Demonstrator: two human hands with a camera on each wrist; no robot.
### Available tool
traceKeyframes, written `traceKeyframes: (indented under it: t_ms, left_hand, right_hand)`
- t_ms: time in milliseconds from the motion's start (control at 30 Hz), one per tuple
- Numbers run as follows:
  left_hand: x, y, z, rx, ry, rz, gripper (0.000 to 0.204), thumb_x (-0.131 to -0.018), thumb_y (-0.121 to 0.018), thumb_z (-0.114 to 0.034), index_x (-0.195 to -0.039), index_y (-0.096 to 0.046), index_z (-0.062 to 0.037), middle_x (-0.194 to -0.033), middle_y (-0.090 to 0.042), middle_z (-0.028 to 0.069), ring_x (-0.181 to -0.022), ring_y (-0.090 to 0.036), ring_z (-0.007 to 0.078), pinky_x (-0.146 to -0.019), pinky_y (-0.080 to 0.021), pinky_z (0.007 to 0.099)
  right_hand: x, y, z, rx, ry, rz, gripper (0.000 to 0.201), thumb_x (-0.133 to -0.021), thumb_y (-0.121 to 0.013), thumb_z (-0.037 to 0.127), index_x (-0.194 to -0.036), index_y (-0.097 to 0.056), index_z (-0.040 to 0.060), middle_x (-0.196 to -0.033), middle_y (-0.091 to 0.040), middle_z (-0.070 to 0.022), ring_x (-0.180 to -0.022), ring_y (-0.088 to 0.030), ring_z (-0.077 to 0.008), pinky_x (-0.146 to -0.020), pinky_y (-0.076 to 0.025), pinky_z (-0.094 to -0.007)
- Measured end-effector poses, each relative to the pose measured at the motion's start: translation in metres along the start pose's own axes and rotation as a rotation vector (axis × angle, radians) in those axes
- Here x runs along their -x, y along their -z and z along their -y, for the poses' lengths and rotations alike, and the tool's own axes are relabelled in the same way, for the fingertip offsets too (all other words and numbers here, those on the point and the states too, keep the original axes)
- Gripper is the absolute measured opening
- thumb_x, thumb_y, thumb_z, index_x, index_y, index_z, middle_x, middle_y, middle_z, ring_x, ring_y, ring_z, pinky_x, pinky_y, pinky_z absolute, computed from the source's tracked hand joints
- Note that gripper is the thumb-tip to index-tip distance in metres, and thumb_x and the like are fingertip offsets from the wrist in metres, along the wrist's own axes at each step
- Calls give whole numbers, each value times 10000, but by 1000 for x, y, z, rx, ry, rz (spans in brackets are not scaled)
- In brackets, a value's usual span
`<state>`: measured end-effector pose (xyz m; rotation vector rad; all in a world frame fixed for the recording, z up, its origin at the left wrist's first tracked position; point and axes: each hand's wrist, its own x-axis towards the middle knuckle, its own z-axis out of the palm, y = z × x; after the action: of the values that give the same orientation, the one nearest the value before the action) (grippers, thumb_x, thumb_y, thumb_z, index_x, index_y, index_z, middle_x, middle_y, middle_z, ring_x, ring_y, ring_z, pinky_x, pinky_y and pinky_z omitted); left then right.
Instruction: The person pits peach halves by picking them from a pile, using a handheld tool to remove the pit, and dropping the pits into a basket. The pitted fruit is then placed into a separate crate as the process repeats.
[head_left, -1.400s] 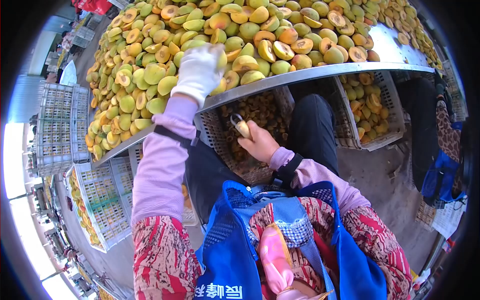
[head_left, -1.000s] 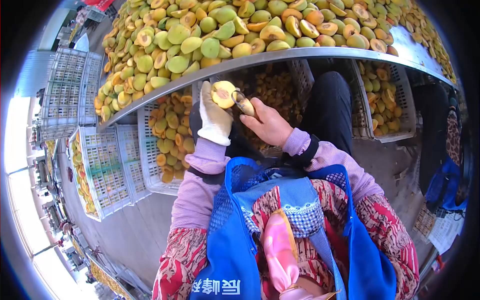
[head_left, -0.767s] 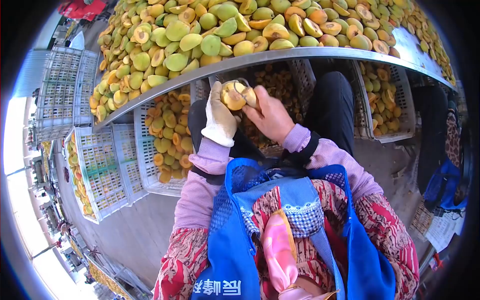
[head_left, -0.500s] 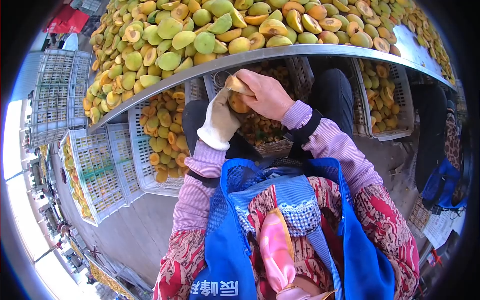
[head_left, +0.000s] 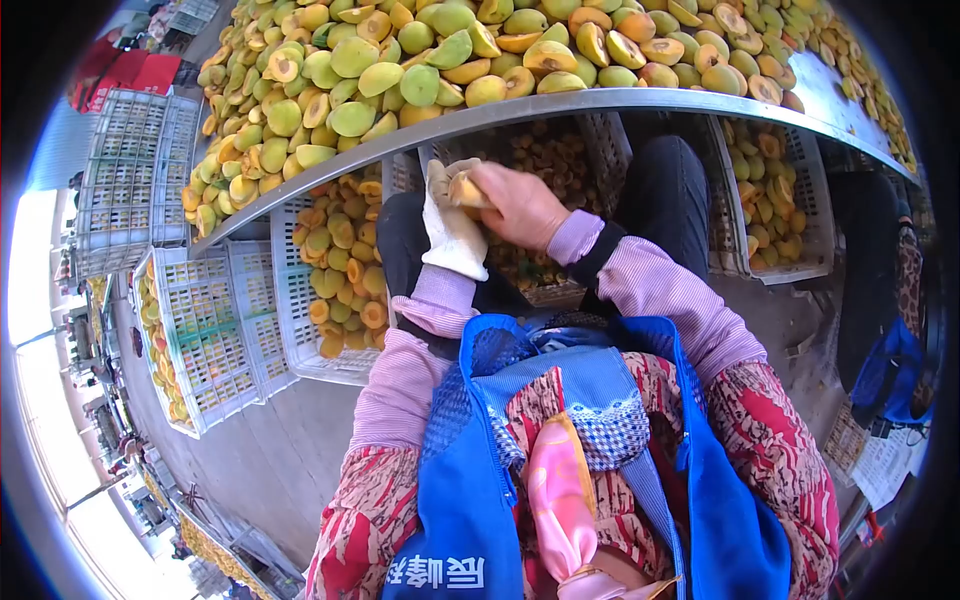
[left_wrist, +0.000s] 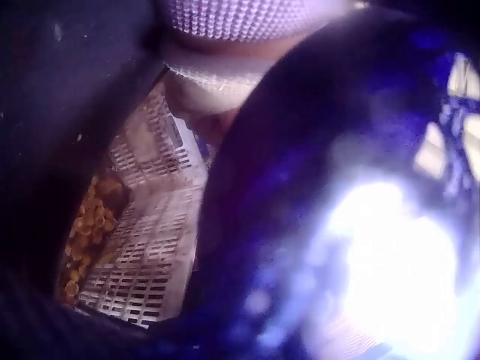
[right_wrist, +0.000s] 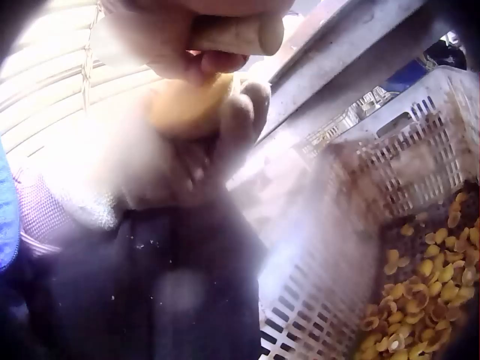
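The gloved left hand (head_left: 452, 228) grips a fruit half (right_wrist: 187, 106), its fingers curled round it in the right wrist view. Above the fruit, the bare right hand (head_left: 522, 205) holds the pale wooden handle (right_wrist: 244, 34) of a small tool, fingers wrapped around it. Both hands meet over the person's lap, just below the table's metal edge (head_left: 430, 132). The tool's metal loop is hidden at this moment. In the left wrist view, only part of the glove (left_wrist: 214, 91) shows behind a dark, blurred shape.
Halved fruit (head_left: 380, 78) is heaped on the table. Beneath it, one crate (right_wrist: 307, 307) holds small brown-yellow pieces; crates of fruit (head_left: 345, 270) stand left and right (head_left: 770, 215) of the legs. Stacked crates (head_left: 130, 180) are farther left. Another person's leg (head_left: 865, 270) is at the right.
The left hand came back from the fruit heap to the lap with a fruit half. The right hand moved in with the tool and now turns over the fruit, its back upward.
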<state>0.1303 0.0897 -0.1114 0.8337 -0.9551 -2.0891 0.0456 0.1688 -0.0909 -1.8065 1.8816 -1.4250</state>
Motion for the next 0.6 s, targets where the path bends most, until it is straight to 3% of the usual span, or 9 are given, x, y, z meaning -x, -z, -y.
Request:
traceKeyframes:
  t_ms: [33,100,133,167,267,333,367,600]
  left_hand:
    - [-1,0,-3,2,-9,3,466,-916,-364,-465,-926,-581,-52,-817,-619,95,-743,-599,204,-713,-492,321]
    - [-4,-1,-12,158,179,19,579,-893,-327,-541,-907,-575,-18,-777,-614,126,-695,-607,253,-652,-515,367]
    - [-6,-4,-16,207,206,-8,630,-877,-310,-575,-901,-566,0,-784,-610,149,-689,-608,288,-609,-520,392]
    - [-4,-6,-17,212,197,-12,630,-877,-310,-575,-901,-566,0,-784,-610,149,-689,-608,288,-609,-520,392]
    - [5,-15,-21,154,167,-64,591,-891,-322,-538,-899,-562,3,-790,-609,160,-686,-609,279,-622,-521,376]
    - [6,-12,-17,86,138,-55,592,-889,-316,-533,-926,-560,4,-827,-609,168,-722,-606,300,-658,-516,384]
    - [4,-11,-16,21,100,-44,593,-888,-309,-529,-954,-559,5,-864,-609,176,-757,-603,320,-694,-512,393]
    - [-4,-8,-10,170,70,-52,609,-894,-305,-524,-815,-593,7,-863,-615,179,-767,-599,327,-732,-496,418]
  right_hand:
    - [3,-2,6,-47,-47,15,320,-723,-580,105,-1006,-438,61,-845,-553,-200,-779,-551,-394,-665,-467,-439]
    - [19,12,33,-290,-355,122,337,-766,-602,132,-1025,-421,14,-910,-554,-220,-863,-546,-393,-710,-454,-400]
    - [28,12,35,-329,-382,119,337,-794,-600,168,-1012,-408,-1,-878,-562,-238,-841,-554,-405,-693,-450,-400]
    - [38,17,39,-291,-486,234,350,-797,-600,191,-1013,-405,-4,-860,-560,-244,-827,-559,-410,-692,-448,-414]
    - [46,17,39,-199,-516,308,355,-813,-582,211,-1014,-383,-4,-843,-556,-255,-822,-553,-421,-685,-445,-423]
    - [40,11,33,-162,-432,117,364,-805,-553,195,-1011,-348,-25,-798,-567,-274,-786,-549,-442,-677,-438,-470]
    - [37,9,30,-161,-435,114,364,-805,-553,195,-1011,-348,-25,-798,-567,-274,-786,-549,-442,-677,-438,-470]
    - [27,-3,22,-55,-531,153,305,-800,-519,143,-981,-337,-22,-783,-559,-280,-779,-544,-444,-666,-434,-472]
